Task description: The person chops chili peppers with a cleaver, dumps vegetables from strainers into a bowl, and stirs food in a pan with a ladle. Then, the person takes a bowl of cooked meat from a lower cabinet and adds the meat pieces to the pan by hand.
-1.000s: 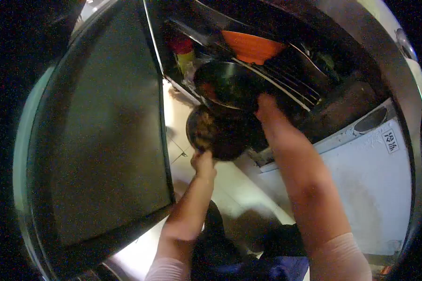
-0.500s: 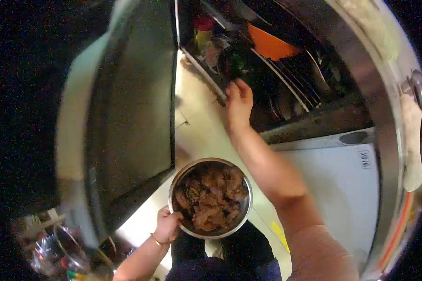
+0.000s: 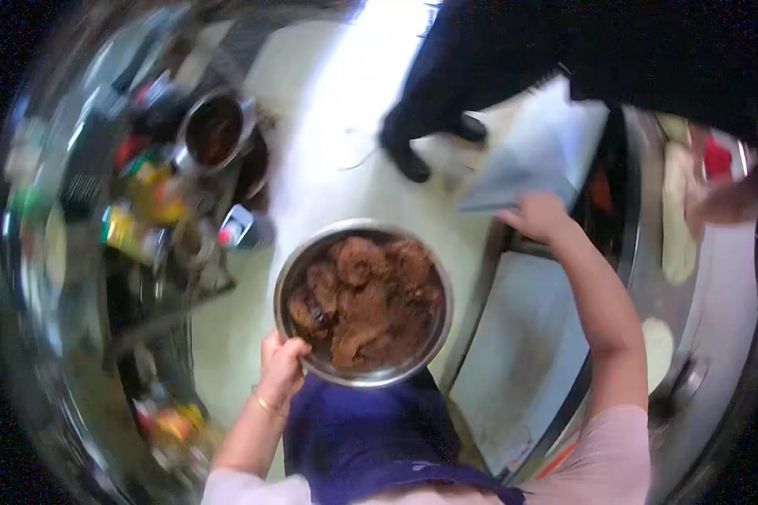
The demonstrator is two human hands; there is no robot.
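A round metal bowl (image 3: pixel 364 383) filled with brown, meat-like pieces (image 3: pixel 366 299) is in front of my body. My left hand (image 3: pixel 283 364) grips its lower left rim, thumb over the edge. Away from the bowl, my right hand (image 3: pixel 541 216) reaches forward to the edge of a pale cabinet door (image 3: pixel 539 151). Its fingers are blurred against that edge, and whether they hold it cannot be made out. The dark opening beside the door shows something orange inside.
Another person in dark clothes (image 3: pixel 446 93) stands ahead; a hand (image 3: pixel 733 198) shows at the far right by the counter (image 3: pixel 648 219). At left are a metal pot (image 3: pixel 215 130), bottles and packets. Below the right arm is a white lower door (image 3: pixel 522 337).
The view has turned. The bowl has come out of the dark compartment to my body in my left hand. My right hand has left the compartment and is now at the door's edge.
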